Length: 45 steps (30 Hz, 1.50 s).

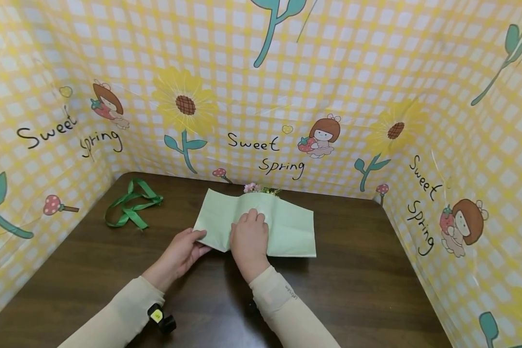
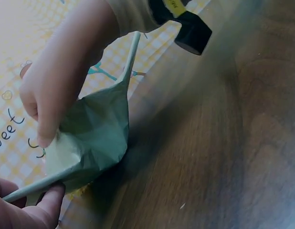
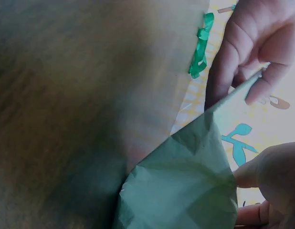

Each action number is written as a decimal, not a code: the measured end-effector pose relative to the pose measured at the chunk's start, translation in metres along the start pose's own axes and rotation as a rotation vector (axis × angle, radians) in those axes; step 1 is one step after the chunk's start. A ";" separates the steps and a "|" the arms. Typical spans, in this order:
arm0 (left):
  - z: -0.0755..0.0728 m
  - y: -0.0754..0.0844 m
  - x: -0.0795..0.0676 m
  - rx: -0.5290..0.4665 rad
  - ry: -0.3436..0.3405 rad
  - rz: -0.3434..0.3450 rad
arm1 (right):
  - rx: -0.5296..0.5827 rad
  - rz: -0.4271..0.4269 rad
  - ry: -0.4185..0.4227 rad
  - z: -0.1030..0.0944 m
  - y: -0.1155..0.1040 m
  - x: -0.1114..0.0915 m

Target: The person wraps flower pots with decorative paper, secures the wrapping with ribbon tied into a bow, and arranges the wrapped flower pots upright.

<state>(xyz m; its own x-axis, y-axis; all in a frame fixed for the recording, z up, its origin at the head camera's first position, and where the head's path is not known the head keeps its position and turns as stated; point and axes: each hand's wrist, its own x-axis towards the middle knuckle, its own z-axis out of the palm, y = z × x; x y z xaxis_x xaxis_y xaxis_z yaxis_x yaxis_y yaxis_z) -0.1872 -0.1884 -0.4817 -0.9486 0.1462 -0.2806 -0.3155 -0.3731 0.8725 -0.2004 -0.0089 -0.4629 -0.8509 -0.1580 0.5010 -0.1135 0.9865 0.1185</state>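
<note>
A sheet of pale green wrapping paper [image 1: 292, 227] is held up over the table, creased and bulging in the middle. My left hand [image 1: 180, 253] pinches its left edge, thumb on the near face and fingers behind. My right hand [image 1: 250, 241] grips the gathered middle of the sheet, with its fingers bent over the paper; in the left wrist view this hand [image 2: 54, 95] comes down on the paper from above. Behind the top edge peek pink flowers [image 1: 252, 187] and a yellow-green sprig [image 1: 270, 192]; their stems are hidden by the paper.
A loosely looped green ribbon [image 1: 128, 205] lies at the back left of the dark wooden table [image 1: 352, 290]. Yellow checked cloth [image 1: 243, 96] with printed flowers and figures walls the table at the back and both sides. A black wrist camera [image 1: 161, 319] is strapped to the left sleeve.
</note>
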 end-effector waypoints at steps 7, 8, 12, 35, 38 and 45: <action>0.007 -0.001 -0.003 -0.017 0.030 0.020 | 0.012 -0.005 0.032 0.000 0.001 0.002; 0.009 0.000 -0.004 -0.010 0.029 0.023 | 0.010 -0.005 0.034 0.000 0.001 0.002; 0.016 0.002 -0.006 0.019 0.036 0.030 | 0.001 -0.008 0.027 0.000 0.001 0.002; 0.047 0.006 -0.004 0.094 0.095 0.123 | 0.035 -0.104 -0.020 -0.004 0.010 0.004; 0.050 0.005 -0.004 0.115 0.107 0.146 | 0.066 -0.105 -0.010 -0.005 0.014 0.005; 0.062 0.003 -0.001 0.256 0.165 0.224 | 0.236 -0.088 0.004 -0.009 0.027 0.009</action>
<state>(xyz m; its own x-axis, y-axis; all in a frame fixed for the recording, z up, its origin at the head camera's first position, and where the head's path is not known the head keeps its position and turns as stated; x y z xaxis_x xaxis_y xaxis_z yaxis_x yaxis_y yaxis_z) -0.1859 -0.1330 -0.4543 -0.9910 -0.0702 -0.1140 -0.1038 -0.1348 0.9854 -0.2068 0.0158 -0.4479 -0.8306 -0.2436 0.5007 -0.3040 0.9518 -0.0412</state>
